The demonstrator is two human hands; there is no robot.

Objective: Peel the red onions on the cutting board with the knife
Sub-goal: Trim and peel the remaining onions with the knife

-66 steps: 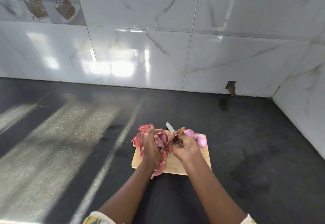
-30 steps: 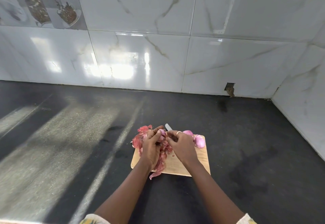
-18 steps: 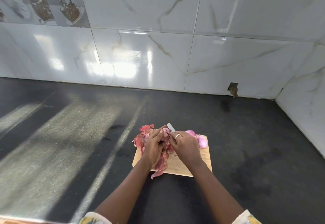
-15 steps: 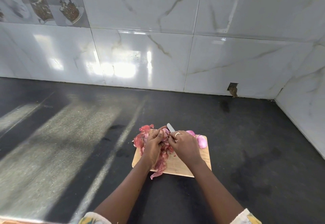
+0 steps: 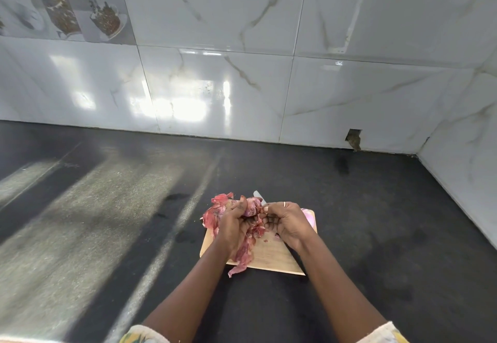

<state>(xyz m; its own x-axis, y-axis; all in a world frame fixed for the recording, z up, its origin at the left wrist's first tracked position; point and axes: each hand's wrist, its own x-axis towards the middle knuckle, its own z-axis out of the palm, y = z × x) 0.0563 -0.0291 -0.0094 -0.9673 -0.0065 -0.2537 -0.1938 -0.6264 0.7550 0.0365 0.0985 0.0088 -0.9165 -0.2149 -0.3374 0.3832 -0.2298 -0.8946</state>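
Observation:
A small wooden cutting board (image 5: 271, 258) lies on the black counter in front of me. My left hand (image 5: 232, 225) grips a red onion (image 5: 251, 205) just above the board. My right hand (image 5: 286, 221) holds the knife; only the pale blade tip (image 5: 258, 196) shows past my fingers, against the onion. Red onion skins (image 5: 215, 214) pile on the board's left side, and one strip (image 5: 239, 266) hangs over the front edge. Peeled pale-pink onions (image 5: 309, 217) sit at the board's far right corner, mostly hidden behind my right hand.
The black counter (image 5: 376, 221) runs back to a white marble-tiled wall (image 5: 242, 73), which turns a corner on the right. A small hole (image 5: 354, 139) breaks the wall at counter level. Bright sun stripes cross the counter's left part.
My hands have stayed close together over the board, working the same onion. My right hand turned a little and now covers more of the peeled onions.

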